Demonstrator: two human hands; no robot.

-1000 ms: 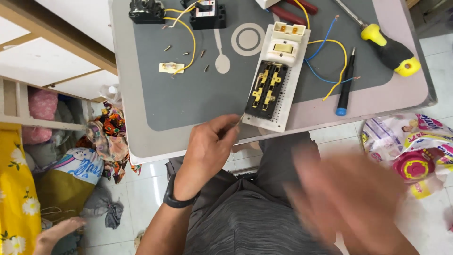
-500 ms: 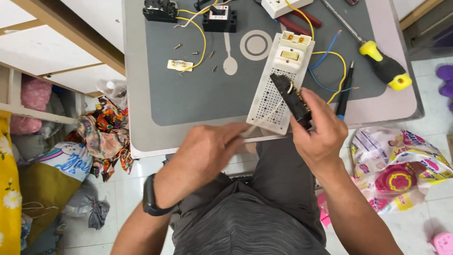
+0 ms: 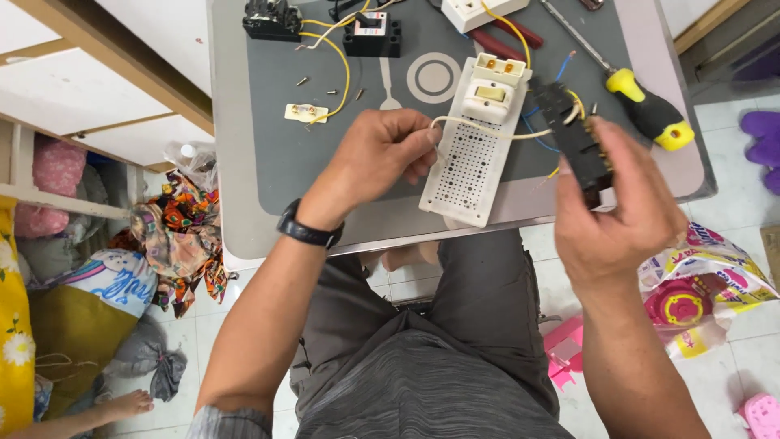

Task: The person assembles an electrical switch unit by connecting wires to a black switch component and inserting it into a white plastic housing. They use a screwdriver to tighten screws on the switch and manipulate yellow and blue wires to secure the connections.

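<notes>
Two hands busy mid-frame. Left hand (image 3: 378,158) pinches cream wire (image 3: 487,130), grip clamped on its end, centre of frame over grey counter (image 3: 268,211). Right hand (image 3: 621,207) holds black component (image 3: 573,138) at centre right, fingers closed round it, wire running into it. White perforated board (image 3: 467,167) lies flat between hands. Yellow-handled screwdriver (image 3: 650,118) sits upper right, loose screws (image 3: 329,89) upper left.

Bare grey mat (image 3: 325,162) is lying open left of the white perforated board (image 3: 470,167); screws (image 3: 329,88) and yellow wires (image 3: 341,61) are crowding the far side; a screwdriver (image 3: 642,102) is blocking the right.
</notes>
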